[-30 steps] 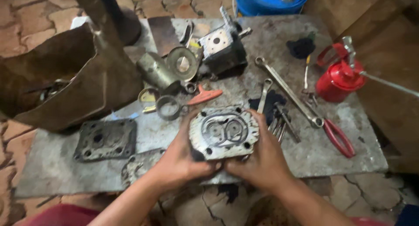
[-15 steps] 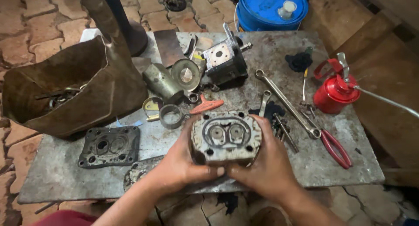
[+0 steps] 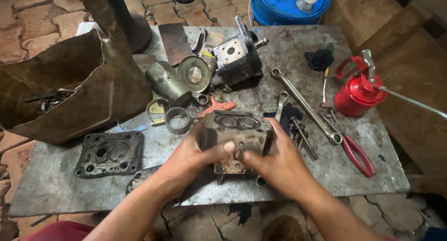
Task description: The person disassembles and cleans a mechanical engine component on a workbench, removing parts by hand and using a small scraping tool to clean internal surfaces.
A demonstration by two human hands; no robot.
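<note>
Both my hands hold a greasy metal pump housing block (image 3: 236, 134) over the near edge of a worn metal table (image 3: 386, 176). My left hand (image 3: 191, 159) grips its left side, thumb across the near face. My right hand (image 3: 274, 164) clasps the right side and near face. The block is tipped so its face with two round bores points up and away from me. A flat metal cover plate (image 3: 110, 152) with holes lies to the left on the table.
A brown leather tool bag (image 3: 70, 92) sits at the left, a red oil can (image 3: 358, 92) at the right. Long spanners (image 3: 302, 103), red-handled pliers (image 3: 356, 152), rings, a cylinder (image 3: 167, 80) and a grey pump body (image 3: 237, 57) lie behind. A blue drum (image 3: 288, 6) stands beyond.
I have tilted the block away from me, so the bored face that looked at me now points up and back. My view has shifted closer and lower.
</note>
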